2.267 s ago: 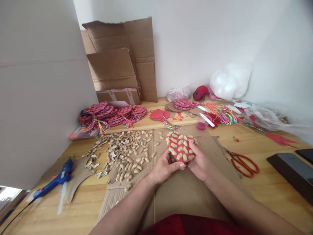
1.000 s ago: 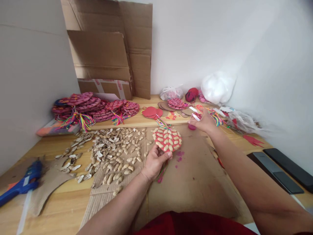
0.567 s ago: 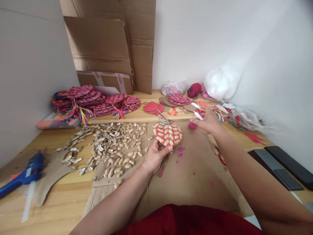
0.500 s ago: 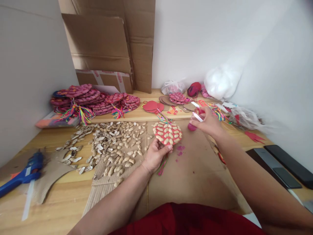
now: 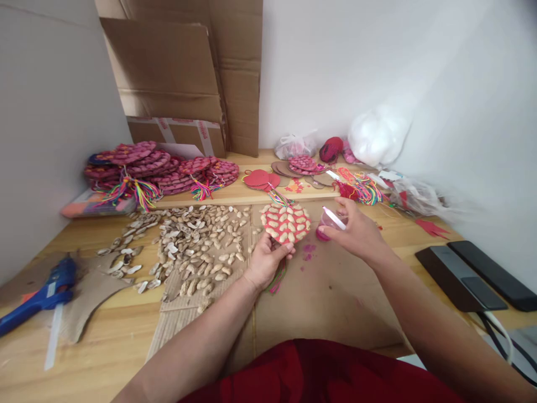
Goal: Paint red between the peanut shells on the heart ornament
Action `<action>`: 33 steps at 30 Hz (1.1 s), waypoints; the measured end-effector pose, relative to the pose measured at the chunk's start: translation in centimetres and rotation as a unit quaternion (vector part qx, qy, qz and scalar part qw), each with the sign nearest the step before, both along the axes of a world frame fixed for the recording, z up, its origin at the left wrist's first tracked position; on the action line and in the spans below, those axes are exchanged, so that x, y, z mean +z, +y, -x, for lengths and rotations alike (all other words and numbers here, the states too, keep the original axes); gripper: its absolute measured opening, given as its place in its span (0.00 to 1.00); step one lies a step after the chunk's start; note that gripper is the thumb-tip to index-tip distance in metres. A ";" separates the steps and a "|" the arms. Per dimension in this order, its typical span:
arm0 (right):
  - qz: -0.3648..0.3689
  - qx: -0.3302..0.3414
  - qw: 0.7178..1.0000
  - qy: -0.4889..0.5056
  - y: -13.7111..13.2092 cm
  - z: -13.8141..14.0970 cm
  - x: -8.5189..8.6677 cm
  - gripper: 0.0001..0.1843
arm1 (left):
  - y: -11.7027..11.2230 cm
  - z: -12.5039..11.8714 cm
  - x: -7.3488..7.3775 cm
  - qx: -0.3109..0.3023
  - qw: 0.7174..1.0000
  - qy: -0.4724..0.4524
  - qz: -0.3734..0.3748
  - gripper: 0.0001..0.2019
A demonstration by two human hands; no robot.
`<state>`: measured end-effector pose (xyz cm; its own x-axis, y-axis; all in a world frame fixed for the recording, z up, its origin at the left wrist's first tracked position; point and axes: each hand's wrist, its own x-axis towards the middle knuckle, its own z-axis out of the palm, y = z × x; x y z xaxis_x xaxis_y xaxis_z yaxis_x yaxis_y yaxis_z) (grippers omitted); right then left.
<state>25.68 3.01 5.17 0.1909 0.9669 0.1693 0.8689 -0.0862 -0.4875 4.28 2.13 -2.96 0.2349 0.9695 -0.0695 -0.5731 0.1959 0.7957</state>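
Observation:
My left hand [image 5: 265, 259] grips the lower edge of a red heart-shaped card covered with peanut shells [image 5: 286, 222], holding it tilted above the cardboard mat [image 5: 327, 302]; a coloured tassel hangs below it. My right hand [image 5: 357, 232] is closed round a small clear cup of pink paint [image 5: 324, 228] with a white stick [image 5: 334, 218] in it, just right of the card.
Loose peanut shells [image 5: 197, 243] lie left of the mat. Stacks of pink finished pieces [image 5: 159, 170] with tassels sit at the back left before cardboard boxes [image 5: 180, 84]. A blue glue gun [image 5: 37, 294] is at far left. Dark flat devices [image 5: 470, 274] rest at right.
My right hand let go of the card, reached to the pink paint cup at the back right, and has drawn it closer beside the card. My left hand keeps the card.

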 end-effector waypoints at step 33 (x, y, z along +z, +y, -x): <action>-0.091 -0.040 0.948 0.302 -3.9 -1.1 -4.5 0.28 | 0.3 0.1 -0.5 0.008 0.999 0.030 -0.019 0.26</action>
